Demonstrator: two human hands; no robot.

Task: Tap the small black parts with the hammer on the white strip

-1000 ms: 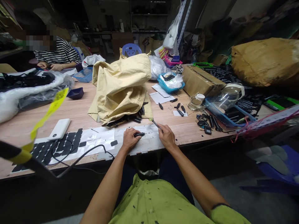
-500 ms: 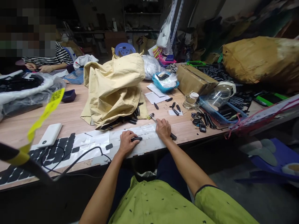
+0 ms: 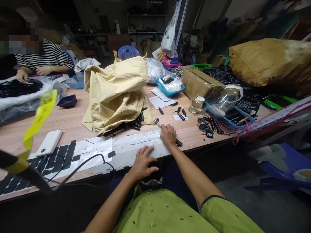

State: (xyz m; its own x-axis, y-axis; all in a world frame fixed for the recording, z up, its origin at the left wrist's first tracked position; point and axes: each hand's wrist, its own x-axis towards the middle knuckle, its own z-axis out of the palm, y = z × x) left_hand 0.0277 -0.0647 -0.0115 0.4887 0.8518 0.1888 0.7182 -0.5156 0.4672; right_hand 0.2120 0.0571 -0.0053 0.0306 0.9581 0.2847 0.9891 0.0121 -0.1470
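Note:
My right hand [image 3: 168, 135] is wrapped round the handle of a small hammer [image 3: 156, 122]. The hammer's yellow-tipped metal head points away from me, and its dark grip end shows past my wrist. At the table's front edge, my left hand [image 3: 145, 161] has its fingers spread, with nothing in them. Under and beside both hands lies a whitish plastic-covered strip [image 3: 126, 157] along the edge. Beyond it slumps a cream cloth sack [image 3: 116, 90], its mouth toward me, with black pen-like pieces [image 3: 136, 124] spilling out.
To the left lie a white power bank [image 3: 50, 142], black adhesive patches [image 3: 64, 153] and a cable. On the right are a glass jar [image 3: 196, 105], keys [image 3: 203, 124], a blue basket [image 3: 228, 115] and a carton [image 3: 201, 82]. A co-worker in striped sleeves [image 3: 55, 55] sits far left.
My left hand has let go of the black piece it held and moved right and toward me, fingers now spread; the piece is out of sight. My right hand keeps the hammer.

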